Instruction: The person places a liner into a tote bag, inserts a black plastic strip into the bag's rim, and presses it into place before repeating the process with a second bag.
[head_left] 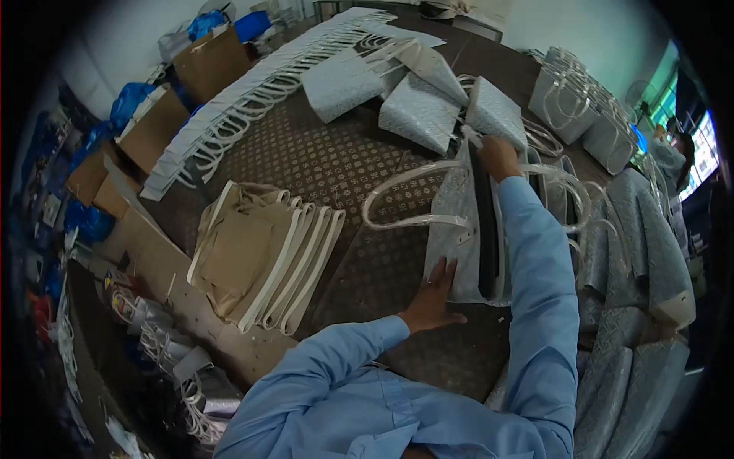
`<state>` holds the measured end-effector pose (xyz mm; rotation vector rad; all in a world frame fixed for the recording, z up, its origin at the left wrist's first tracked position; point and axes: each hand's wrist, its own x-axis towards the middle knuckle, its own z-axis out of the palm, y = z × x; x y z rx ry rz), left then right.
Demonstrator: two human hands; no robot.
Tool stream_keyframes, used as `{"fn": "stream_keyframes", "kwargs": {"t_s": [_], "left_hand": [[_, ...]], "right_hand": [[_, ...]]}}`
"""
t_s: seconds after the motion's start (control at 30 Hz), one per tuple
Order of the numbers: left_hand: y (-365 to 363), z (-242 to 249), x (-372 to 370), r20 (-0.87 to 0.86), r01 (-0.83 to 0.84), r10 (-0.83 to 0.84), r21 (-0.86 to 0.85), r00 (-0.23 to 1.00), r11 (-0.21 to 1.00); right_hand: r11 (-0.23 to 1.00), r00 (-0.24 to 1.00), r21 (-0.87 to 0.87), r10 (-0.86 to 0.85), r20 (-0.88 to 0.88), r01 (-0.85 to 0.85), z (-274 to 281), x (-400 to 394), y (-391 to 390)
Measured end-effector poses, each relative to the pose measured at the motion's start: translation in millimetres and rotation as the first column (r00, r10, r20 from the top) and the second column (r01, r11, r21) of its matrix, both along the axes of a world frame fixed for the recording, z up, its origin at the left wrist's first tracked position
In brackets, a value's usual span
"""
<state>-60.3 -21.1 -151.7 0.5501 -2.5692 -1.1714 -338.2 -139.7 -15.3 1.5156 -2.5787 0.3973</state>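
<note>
A silver patterned handbag (451,252) lies in front of me on the brown table, its dark opening facing right. One wrapped handle loops out to its left. My left hand (434,300) rests with fingers spread against the near end of the bag. At the far end, my right hand (498,158) is closed on the bag's edge; its fingertips are partly hidden. More silver bags (424,111) lie just beyond my right hand. To the left is an overlapping row of beige bag linings (241,264) with white edges.
A long row of flat white pieces with handles (229,107) runs along the table's far left. Silver bags (566,99) stand at the back right, and more silver bags (642,229) crowd the right side. Cardboard boxes (157,126) are at left. A person (673,157) is at far right.
</note>
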Motion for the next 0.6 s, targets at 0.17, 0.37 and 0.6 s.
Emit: {"fn": "stream_keyframes", "kwargs": {"t_s": [0.17,0.37,0.6], "left_hand": [[2.0,-56.4,-6.3,-0.110,-0.164,0.173,0.082,0.979,0.983],[-21.1,-79.1,2.3,-0.206,0.045,-0.026,0.090,0.978,0.995],[-52.0,-72.4,-3.8,-0.043,0.061,-0.053,0.224,0.998,0.973]], "right_hand": [[0.898,0.948,-0.412,0.015,-0.317,-0.152,-23.8,-84.2,14.2],[0.310,0.838,-0.783,-0.106,0.536,0.540,55.0,-11.6,182.2],[0.782,0.851,-0.561,-0.468,-0.238,0.273,-36.3,-73.5,216.5]]}}
